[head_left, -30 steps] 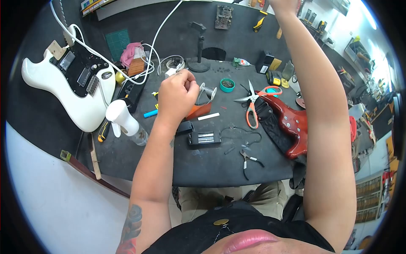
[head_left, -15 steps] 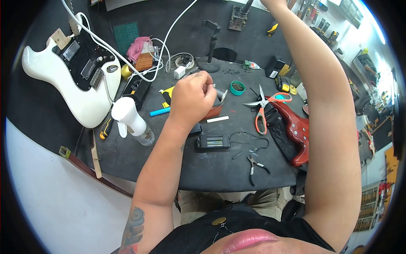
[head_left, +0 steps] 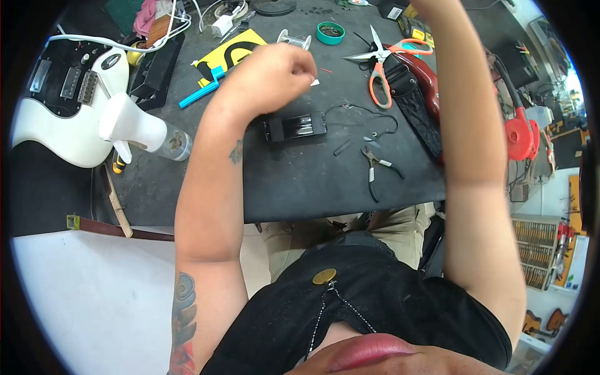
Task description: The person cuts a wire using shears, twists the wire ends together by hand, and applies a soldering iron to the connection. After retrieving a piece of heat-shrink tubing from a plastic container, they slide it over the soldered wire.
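Note:
My left hand hovers over the middle of the dark worktop, its fingers curled inward; whatever they hold is hidden. By its fingertips shows the end of a white strip. Just below the hand lies a black battery holder with a thin wire. Beyond the knuckles stands a spool of thin wire. My right forearm reaches up past the top edge, so the right hand and its fingers are out of frame. Nearest to that arm are orange-handled scissors and a glossy red guitar body.
Small black-handled cutters lie near the front edge. On the left are a blue string winder, a yellow-and-black piece, a white spray bottle and a white electric guitar. A green tub sits at the back.
The head view has tilted downward, so the worktop sits higher in the picture. The left hand now appears closer to the battery holder, still curled. The right hand has left the frame.

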The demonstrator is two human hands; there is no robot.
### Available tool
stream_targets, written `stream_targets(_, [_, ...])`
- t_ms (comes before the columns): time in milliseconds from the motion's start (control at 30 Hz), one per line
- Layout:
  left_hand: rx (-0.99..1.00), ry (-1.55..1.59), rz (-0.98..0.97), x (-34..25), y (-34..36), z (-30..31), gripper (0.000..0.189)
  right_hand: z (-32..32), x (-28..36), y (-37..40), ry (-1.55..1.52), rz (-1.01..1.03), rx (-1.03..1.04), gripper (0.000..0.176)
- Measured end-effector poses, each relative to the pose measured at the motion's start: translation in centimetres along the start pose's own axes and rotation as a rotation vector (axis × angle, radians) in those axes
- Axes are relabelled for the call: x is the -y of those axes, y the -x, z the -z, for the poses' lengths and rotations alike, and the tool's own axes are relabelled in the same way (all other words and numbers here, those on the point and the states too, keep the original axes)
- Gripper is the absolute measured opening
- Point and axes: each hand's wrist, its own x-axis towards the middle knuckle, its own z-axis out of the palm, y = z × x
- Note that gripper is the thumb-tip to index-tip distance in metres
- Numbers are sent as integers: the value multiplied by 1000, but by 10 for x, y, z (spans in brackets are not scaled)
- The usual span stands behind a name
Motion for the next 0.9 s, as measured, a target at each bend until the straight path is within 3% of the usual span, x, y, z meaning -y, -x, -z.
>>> stream_targets(33, [69,-28,-10,-5,1,-3,20,-4,-3,39,40,-5,84,32])
stream_targets(67, [-28,-185,-203,-3,3,-12,19,-4,-46,66,164,61,211,18])
stream_targets(100, [3,-199,-170,-13,6,-15,19,-6,-33,111,104,58,262,17])
stream_targets(133, [10,-217,-146,-15,6,-22,18,-6,-37,137,-34,-175,428,19])
stream_targets(167, [22,-233,-120,-14,6,-30,17,-8,-37,158,75,-81,455,13])
stream_targets(300, [27,-284,-76,-17,2,-45,14,-37,-63,197,29,-51,320,24])
stream_targets(467, [26,-325,-47,-15,2,-53,14,-41,-70,194,-13,-101,243,15])
stream_targets(567, [4,-359,-61,-18,0,-54,14,-45,-78,196,17,-33,221,15])
stream_targets(633, [52,-396,60,-25,0,-55,14,-47,-73,198,13,-53,219,15])
stream_targets(800, [-14,-398,25,-19,1,-64,15,-53,-72,199,5,-83,184,17])
stream_targets(900, [-3,-353,30,-18,1,-63,16,-55,-73,200,-39,-193,204,17])
